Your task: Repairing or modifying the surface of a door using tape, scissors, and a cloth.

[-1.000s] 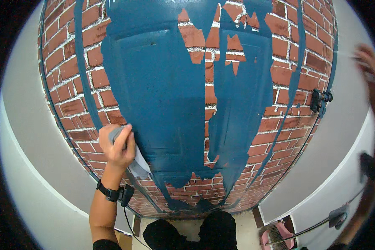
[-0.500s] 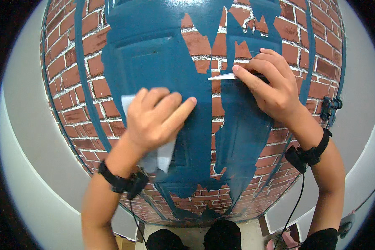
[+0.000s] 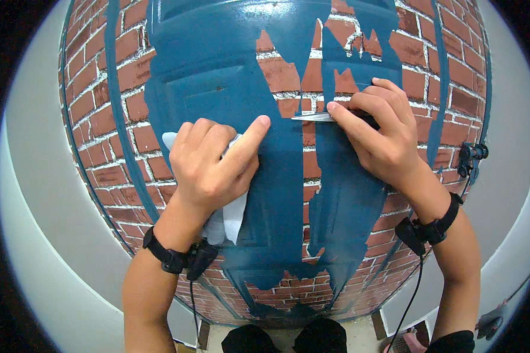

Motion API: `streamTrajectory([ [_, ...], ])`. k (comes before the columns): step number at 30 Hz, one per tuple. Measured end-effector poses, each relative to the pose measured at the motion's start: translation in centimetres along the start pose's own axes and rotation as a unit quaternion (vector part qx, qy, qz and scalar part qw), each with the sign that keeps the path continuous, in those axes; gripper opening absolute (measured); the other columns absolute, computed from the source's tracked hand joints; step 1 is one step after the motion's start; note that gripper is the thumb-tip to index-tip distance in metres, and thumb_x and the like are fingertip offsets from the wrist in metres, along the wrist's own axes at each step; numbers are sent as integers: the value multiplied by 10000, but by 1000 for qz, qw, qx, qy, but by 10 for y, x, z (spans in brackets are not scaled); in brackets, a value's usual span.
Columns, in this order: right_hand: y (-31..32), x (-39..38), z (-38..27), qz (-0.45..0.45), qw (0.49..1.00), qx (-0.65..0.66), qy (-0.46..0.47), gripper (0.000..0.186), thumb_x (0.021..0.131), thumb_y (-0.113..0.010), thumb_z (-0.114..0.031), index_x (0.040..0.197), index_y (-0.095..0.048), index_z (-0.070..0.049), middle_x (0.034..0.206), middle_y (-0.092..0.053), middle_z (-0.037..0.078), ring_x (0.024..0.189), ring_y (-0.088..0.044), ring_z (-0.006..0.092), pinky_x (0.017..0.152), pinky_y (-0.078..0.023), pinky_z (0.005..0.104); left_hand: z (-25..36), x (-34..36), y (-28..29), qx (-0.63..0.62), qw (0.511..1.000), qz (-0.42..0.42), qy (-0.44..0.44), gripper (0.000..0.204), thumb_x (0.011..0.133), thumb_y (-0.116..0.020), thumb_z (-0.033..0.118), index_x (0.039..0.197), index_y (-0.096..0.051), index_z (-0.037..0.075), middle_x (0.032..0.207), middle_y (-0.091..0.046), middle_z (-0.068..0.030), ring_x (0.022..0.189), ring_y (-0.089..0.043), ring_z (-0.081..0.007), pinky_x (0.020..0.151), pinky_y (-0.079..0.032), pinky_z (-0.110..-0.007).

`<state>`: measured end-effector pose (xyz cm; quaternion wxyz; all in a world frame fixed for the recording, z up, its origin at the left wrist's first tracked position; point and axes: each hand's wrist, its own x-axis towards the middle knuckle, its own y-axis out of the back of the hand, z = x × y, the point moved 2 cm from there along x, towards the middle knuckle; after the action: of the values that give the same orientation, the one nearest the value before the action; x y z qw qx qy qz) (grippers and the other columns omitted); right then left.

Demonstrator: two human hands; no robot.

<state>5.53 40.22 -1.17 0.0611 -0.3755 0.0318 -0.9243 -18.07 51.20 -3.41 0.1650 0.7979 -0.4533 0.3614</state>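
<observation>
In front of me is a blue panelled door point(image 3: 200, 97) partly covered by a ragged brick-patterned covering point(image 3: 278, 75). My right hand point(image 3: 388, 120) is closed round a thin, pointed metal blade point(image 3: 315, 117); its handle is hidden in the palm. The blade points left, lying across a narrow strip of the brick pattern point(image 3: 311, 165), its tip by the strip's left edge. To the left, my left hand point(image 3: 209, 167) grips a crumpled white cloth or paper point(image 3: 234, 217) against the door, three fingers curled and the index finger stretched up to the right.
A dark blue door handle or lock point(image 3: 472, 159) juts out at the right. Pale walls point(image 3: 38, 194) flank the door on both sides. Black bands with small devices and cables point(image 3: 421, 232) circle both wrists. My dark-clad feet or knees point(image 3: 321, 338) show below, near pink footwear point(image 3: 409, 341).
My left index finger has lifted and straightened upward, and the white cloth or paper has shifted with that hand. The blade's tip sits slightly further left on the door. The view has shifted a little.
</observation>
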Motion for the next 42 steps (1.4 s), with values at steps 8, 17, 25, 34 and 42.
streamTrajectory([
  [8, -6, 2, -6, 4, 1000, -11, 6, 248, 801, -661, -129, 1044, -711, -130, 962, -620, 32, 932, -621, 204, 949, -461, 454, 16, 9, 1, 55, 994, -83, 34, 593, 678, -711, 79, 1257, -702, 208, 755, -515, -34, 672, -473, -216, 601, -347, -354],
  [17, -7, 1, -4, -16, 999, -29, 33, 298, 802, -643, -144, 1089, -721, -136, 966, -617, 21, 975, -610, 200, 954, -458, 459, 44, 11, -7, 97, 982, -127, 103, 509, 825, -708, 335, 1319, -658, 224, 851, -530, -44, 741, -474, -221, 637, -349, -364],
  [25, -7, 3, -3, -16, 999, -10, 45, 274, 803, -639, -161, 1061, -726, -133, 959, -618, 14, 985, -606, 196, 944, -459, 462, 46, 10, -10, 108, 982, -115, 106, 498, 830, -712, 318, 1314, -663, 214, 842, -527, -46, 745, -477, -222, 640, -351, -364],
  [34, -10, -6, -7, 8, 1000, 7, 12, 256, 778, -653, -138, 1022, -729, -115, 947, -630, 25, 949, -617, 208, 940, -462, 464, 48, 11, -13, 110, 983, -106, 106, 482, 831, -712, 320, 1302, -675, 223, 830, -517, -42, 736, -471, -221, 631, -344, -362],
  [42, -14, -3, -11, 17, 1000, 3, 2, 256, 770, -655, -134, 1016, -722, -108, 943, -630, 29, 944, -616, 212, 940, -469, 458, 47, 8, -17, 131, 980, -96, 115, 480, 820, -721, 333, 1290, -681, 243, 819, -498, -26, 733, -462, -208, 619, -328, -367],
])
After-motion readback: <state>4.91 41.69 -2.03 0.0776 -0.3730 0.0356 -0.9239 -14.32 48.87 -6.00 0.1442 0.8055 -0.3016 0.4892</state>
